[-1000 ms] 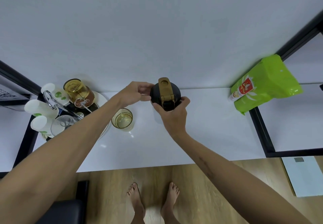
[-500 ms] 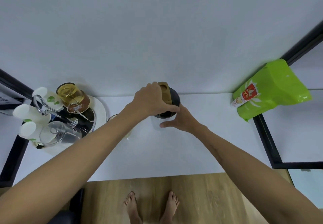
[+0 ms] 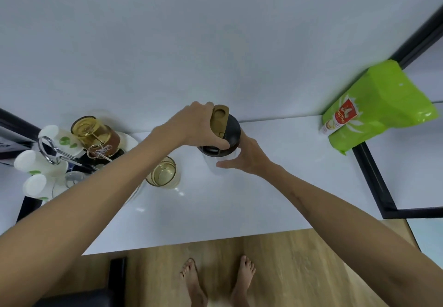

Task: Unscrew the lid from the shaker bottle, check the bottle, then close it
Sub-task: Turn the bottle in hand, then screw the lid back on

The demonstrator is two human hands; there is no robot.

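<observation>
The left hand (image 3: 196,126) is clamped from above on the shaker lid (image 3: 225,129), fingers curled over its edge; the right hand (image 3: 244,158) wraps the clear bottle (image 3: 217,167) just beneath that lid.

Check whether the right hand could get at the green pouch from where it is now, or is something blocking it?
Probably yes. The right hand steadies the shaker bottle, and the white table between it and the green pouch looks bare. It would have to let go of the bottle first.

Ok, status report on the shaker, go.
Left hand gripping lid, tilted on bottle. Right hand holding bottle. Glass close left, not touching.
</observation>
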